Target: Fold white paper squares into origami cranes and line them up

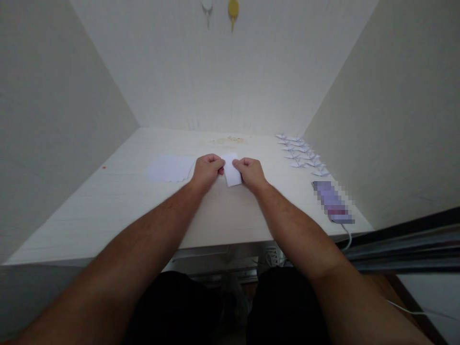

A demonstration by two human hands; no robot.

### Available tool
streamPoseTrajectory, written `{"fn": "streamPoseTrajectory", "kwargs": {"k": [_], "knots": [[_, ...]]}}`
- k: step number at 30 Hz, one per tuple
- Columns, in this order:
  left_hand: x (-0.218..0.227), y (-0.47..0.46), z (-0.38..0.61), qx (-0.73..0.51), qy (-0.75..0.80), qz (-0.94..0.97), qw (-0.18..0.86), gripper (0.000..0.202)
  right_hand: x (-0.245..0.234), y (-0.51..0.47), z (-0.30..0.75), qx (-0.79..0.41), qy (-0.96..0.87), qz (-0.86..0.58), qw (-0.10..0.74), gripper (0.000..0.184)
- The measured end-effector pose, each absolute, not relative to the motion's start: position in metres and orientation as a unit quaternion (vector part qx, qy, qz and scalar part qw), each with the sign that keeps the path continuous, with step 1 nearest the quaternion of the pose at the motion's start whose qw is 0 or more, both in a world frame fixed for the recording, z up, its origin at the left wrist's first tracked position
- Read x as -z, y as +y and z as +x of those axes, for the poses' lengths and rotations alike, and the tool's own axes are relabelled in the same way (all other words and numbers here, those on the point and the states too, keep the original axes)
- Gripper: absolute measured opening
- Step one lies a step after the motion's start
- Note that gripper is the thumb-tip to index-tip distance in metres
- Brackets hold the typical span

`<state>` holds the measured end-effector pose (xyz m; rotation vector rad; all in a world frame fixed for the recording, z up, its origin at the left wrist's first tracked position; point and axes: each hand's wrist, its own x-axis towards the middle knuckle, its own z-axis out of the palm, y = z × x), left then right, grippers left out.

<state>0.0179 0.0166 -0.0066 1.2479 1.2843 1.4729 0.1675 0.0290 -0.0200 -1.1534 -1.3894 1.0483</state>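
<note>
A small folded piece of white paper (233,175) is held just above the white desk, between both my hands. My left hand (209,168) pinches its left edge between thumb and fingers. On the opposite edge, my right hand (250,173) grips the paper with the thumb on top. Left of my left hand lies a spread of white paper sheets (168,167). Several folded paper cranes (300,152) stand in rows at the back right of the desk. The fingers under the paper are partly hidden.
A phone (332,201) with a white cable (348,237) lies near the desk's right edge. Walls enclose the desk (223,215) on the left, right and back. Two hooks, one yellow (233,8), hang on the back wall. A small red spot (104,167) marks the left side.
</note>
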Motion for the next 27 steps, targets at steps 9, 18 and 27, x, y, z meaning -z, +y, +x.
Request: {"fn": "streamPoseTrajectory", "kwargs": {"k": [9, 18, 27], "knots": [[0.012, 0.019, 0.021, -0.604, 0.506, 0.456, 0.414, 0.011, 0.019, 0.029, 0.169, -0.401, -0.597, -0.502, 0.48, 0.024], [0.016, -0.004, 0.029, -0.592, 0.512, 0.482, 0.395, 0.009, 0.018, -0.004, 0.182, -0.462, -0.579, -0.487, 0.463, 0.012], [0.012, -0.032, 0.044, -0.605, 0.516, 0.452, 0.405, 0.007, 0.015, -0.026, 0.191, -0.443, -0.587, -0.512, 0.443, 0.015]]}}
